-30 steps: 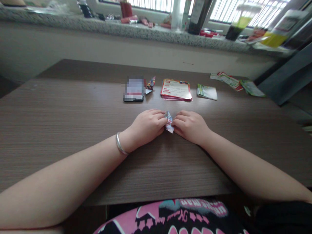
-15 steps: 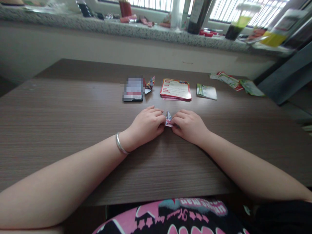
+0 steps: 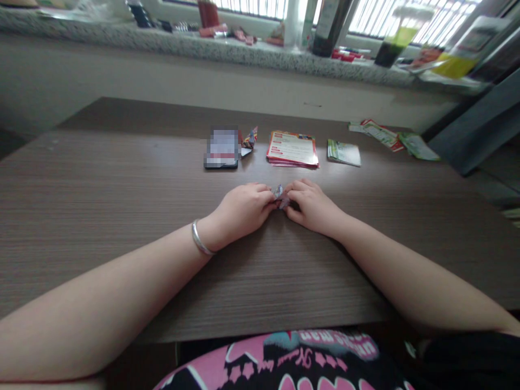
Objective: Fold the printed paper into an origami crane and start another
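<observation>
A small folded piece of printed paper (image 3: 280, 198) is pinched between my two hands above the middle of the table. My left hand (image 3: 247, 208), with a silver bangle on its wrist, grips the paper's left side. On the other side, the fingertips of my right hand (image 3: 311, 205) are closed on its right part. The fingers cover much of the paper, so its exact shape is hard to make out. Beyond my hands stands a colourful folded-paper figure (image 3: 250, 140), beside a dark-edged phone-like device (image 3: 221, 149) whose face is blurred.
A stack of red-edged printed cards (image 3: 292, 149) and a smaller green-and-white stack (image 3: 343, 153) lie on the brown table (image 3: 122, 216). Red and green packets (image 3: 384, 135) rest at its far right. Bottles and small items line the granite windowsill (image 3: 244, 54).
The paper between my fingers has turned and its lower part now looks folded differently. My right hand has shifted slightly left and up. The things on the table have stayed put.
</observation>
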Demonstrator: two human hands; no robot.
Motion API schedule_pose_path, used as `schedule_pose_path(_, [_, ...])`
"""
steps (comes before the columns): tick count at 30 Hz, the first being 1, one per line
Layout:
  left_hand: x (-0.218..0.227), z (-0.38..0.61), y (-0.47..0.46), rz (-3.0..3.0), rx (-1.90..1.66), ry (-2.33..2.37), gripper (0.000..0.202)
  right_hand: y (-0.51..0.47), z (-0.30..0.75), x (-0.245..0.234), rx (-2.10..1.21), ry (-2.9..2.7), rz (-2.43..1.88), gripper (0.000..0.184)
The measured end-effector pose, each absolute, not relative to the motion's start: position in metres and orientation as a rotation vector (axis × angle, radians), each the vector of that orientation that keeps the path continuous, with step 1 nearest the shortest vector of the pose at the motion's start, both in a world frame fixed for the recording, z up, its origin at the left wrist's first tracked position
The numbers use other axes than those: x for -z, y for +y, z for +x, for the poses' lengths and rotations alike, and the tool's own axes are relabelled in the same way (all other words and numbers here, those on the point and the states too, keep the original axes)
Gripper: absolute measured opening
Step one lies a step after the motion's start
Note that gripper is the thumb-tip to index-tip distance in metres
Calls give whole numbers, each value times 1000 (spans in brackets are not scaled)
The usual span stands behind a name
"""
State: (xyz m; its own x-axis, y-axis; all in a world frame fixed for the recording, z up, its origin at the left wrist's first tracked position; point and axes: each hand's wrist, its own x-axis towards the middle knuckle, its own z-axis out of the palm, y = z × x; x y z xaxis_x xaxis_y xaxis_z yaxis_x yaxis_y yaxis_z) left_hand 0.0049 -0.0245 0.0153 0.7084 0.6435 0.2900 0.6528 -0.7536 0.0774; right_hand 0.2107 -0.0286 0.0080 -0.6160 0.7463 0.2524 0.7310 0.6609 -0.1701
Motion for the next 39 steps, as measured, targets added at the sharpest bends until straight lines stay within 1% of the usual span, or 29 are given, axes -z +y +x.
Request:
schedule_pose_path(4, [-14, 6, -24, -2849, 432, -1195, 29, -25, 213, -9, -246, -2522, -1205, 13])
schedule_pose_path(7, [-13, 6, -23, -2849, 475, -1251, 31, -23, 214, -10, -285, -2483, -1251, 19])
schedule_pose_path(10, [-12, 7, -21, -2886, 544, -1284, 27, -22, 213, -8, -291, -2430, -1313, 23])
schedule_pose_path(13, [-11, 6, -19, -2940, 621, -1312, 23, -21, 212, -5, -274, -2390, -1352, 22])
schedule_pose_path(19, [-6, 4, -13, -3019, 707, -1353, 30, -18, 210, -2, -236, -2381, -1390, 20])
schedule_pose_path(22, [-3, 6, -10, -3002, 758, -1331, 26, -17, 209, -2, -203, -2400, -1397, 21])
schedule_pose_path(29, [-1, 8, -7, -3005, 785, -1313, 19, -15, 209, 1, -253, -2321, -1399, 20])
schedule_pose_path(35, [-2, 8, -8, -2972, 728, -1355, 19, -15, 208, 0, -269, -2276, -1408, 21])
schedule_pose_path(39, [-3, 7, -10, -2947, 816, -1417, 20, -15, 208, -1, -294, -2268, -1421, 20])
